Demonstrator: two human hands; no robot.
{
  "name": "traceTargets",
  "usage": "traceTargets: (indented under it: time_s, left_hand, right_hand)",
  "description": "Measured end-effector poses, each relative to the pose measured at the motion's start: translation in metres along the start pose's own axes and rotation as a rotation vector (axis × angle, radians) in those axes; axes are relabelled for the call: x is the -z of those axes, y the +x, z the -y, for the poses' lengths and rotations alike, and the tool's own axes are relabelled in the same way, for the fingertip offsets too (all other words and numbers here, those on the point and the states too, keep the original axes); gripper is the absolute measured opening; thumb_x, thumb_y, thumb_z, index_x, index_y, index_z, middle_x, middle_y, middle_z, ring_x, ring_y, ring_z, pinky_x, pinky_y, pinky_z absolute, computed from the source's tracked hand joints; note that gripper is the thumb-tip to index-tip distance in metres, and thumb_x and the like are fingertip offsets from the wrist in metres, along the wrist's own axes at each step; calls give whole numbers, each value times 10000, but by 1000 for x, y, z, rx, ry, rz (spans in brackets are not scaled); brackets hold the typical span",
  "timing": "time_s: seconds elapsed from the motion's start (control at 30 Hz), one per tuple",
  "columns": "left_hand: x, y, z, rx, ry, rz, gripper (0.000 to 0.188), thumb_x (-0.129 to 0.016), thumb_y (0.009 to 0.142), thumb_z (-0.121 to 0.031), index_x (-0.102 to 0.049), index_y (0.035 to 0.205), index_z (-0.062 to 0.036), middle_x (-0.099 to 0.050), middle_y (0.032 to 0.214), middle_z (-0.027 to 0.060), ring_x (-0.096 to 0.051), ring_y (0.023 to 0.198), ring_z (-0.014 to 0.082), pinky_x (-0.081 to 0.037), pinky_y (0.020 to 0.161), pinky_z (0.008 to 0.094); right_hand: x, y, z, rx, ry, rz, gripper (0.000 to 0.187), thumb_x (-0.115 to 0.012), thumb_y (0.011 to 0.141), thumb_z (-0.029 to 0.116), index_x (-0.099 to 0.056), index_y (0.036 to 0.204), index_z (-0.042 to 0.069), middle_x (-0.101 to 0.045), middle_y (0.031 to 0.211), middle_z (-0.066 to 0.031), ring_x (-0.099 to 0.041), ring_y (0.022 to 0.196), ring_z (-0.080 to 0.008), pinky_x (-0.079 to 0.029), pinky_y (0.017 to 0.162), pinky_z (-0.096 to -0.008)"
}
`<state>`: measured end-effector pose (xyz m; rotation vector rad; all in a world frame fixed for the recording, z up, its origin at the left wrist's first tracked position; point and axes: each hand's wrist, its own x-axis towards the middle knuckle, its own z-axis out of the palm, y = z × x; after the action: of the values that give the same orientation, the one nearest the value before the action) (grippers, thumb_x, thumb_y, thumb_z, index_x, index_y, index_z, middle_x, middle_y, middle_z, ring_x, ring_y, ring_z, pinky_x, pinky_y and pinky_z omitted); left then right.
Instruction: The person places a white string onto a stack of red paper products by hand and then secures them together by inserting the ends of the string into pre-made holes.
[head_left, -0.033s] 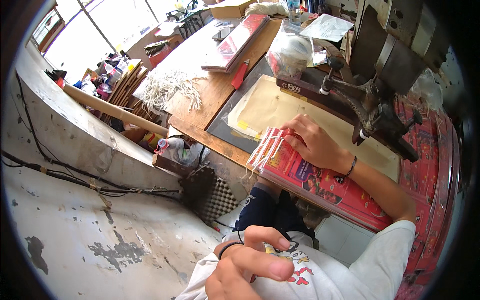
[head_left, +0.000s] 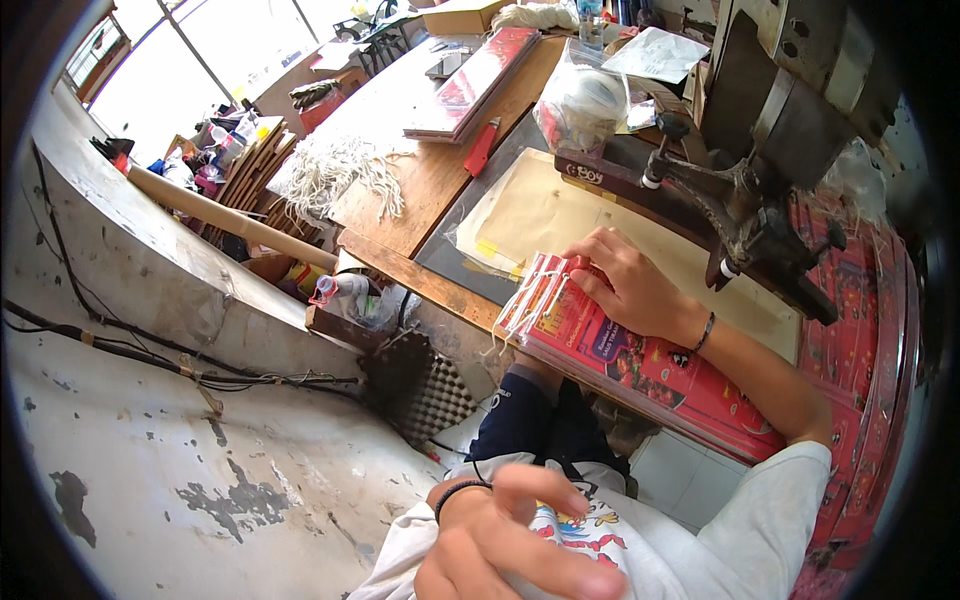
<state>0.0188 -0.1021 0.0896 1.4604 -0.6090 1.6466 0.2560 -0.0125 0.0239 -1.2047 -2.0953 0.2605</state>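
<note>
**Currently: Right Hand on a Corded Red Stack, Left Hand Free**

Along the near edge of the surface [head_left: 430,195] lies a stack of red printed sheets [head_left: 640,365], with white cords [head_left: 520,315] gathered at its left end. The right hand [head_left: 635,290] rests on top of it near that end, its fingers bent toward the far long edge and its thumb laid over the print; whether it grips the sheets or merely presses on them, I cannot tell. A dark bracelet [head_left: 706,332] circles that wrist.

In front of the light printed shirt [head_left: 765,510], well apart from the stack, the left hand [head_left: 500,545] is raised with its fingers spread and loosely bent, blurred at the tips. It shows nothing in its grasp. A black band [head_left: 457,492] sits on its wrist.

Beyond the stack, large beige paper sheets [head_left: 510,215] lie on a dark mat [head_left: 452,255], and a metal machine [head_left: 745,185] stands above their right part. Farther back are a red-handled cutter [head_left: 481,148], a heap of loose white cords [head_left: 345,180], a filled clear plastic bag [head_left: 582,100] and another red printed stack [head_left: 475,80].
</note>
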Motion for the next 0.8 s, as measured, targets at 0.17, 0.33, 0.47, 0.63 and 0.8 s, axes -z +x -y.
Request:
traceTargets:
  time_s: [0.17, 0.33, 0.47, 0.63, 0.8]
  left_hand:
    - [16, 4, -6, 85, 63, 89, 447, -541, 978, -514, -532, 1373, -306, -624, 1184, -79, -490, 1206, 275, -296, 902, 480]
    - [84, -37, 21, 466, 1040, -66, 393, -695, 764, 63, -642, 1141, -35, -666, 1005, 142, -633, 914, 292, -509, 819, 381]
    - [129, -77, 41, 870, 1246, 432, 505, -744, 742, 4, -645, 1228, -96, -609, 1255, 140, -510, 1266, 295, -340, 1086, 439]
    - [120, -75, 45, 893, 1222, 362, 500, -775, 745, -59, -656, 1226, -121, -583, 1348, 112, -468, 1309, 312, -285, 1111, 457]
    - [127, -80, 46, 934, 1197, 357, 455, -779, 759, -89, -685, 1202, -127, -659, 1256, 62, -562, 1191, 265, -303, 1044, 409]
  right_hand:
    - [2, -3, -3, -18, -2, 6, 245, -616, 942, 160, -582, 1156, 46, -581, 990, -172, -580, 950, -351, -458, 895, -451]
    - [0, -1, 1, -21, -3, 7, 249, -618, 943, 164, -583, 1158, 44, -584, 994, -176, -581, 958, -359, -461, 900, -454]
    - [0, -1, 2, -15, -2, 8, 247, -619, 944, 166, -589, 1155, 40, -590, 1003, -175, -582, 954, -356, -463, 901, -455]
    - [2, 0, 3, -17, -22, 31, 241, -626, 941, 169, -599, 1142, 38, -594, 1000, -169, -580, 956, -348, -463, 901, -450]
    - [1, 1, 4, 11, -42, 5, 205, -630, 936, 126, -603, 1120, 40, -571, 943, -138, -563, 915, -306, -471, 859, -417]
